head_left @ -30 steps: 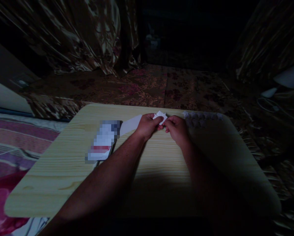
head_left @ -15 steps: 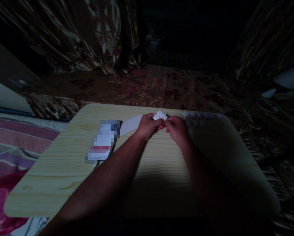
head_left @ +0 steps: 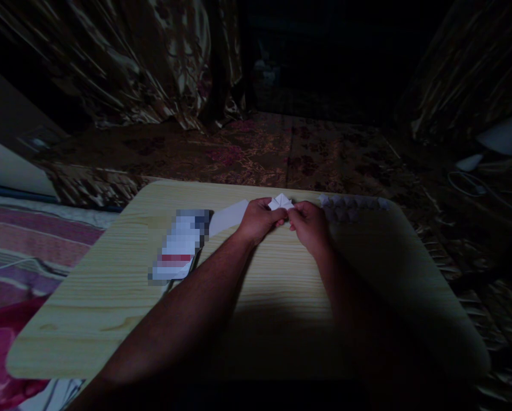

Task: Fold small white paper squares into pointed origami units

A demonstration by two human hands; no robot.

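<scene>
A small white piece of folded paper [head_left: 281, 201], with creases meeting near its middle and a pointed top, is held up over the far part of the table. My left hand [head_left: 259, 220] pinches its left and lower edge, thumb on the near side. From the other side my right hand [head_left: 309, 224] grips the lower right corner between thumb and fingers. Both thumbs nearly meet below the paper. A flat white paper sheet [head_left: 229, 218] lies just left of my left hand. Several small folded paper pieces [head_left: 339, 202] sit in rows beyond my right hand, in dim light.
The pale wooden table [head_left: 277, 297] has rounded corners. A phone-like object [head_left: 181, 242], blurred by pixels, lies on its left half. Striped bedding [head_left: 28, 245] is at the left, a patterned cloth ledge [head_left: 221, 151] behind, a white cable [head_left: 463, 182] at the right.
The folded paper has shifted slightly right and tilted a little between my hands. My right fingers have closed in on its lower right corner. The other things look unmoved.
</scene>
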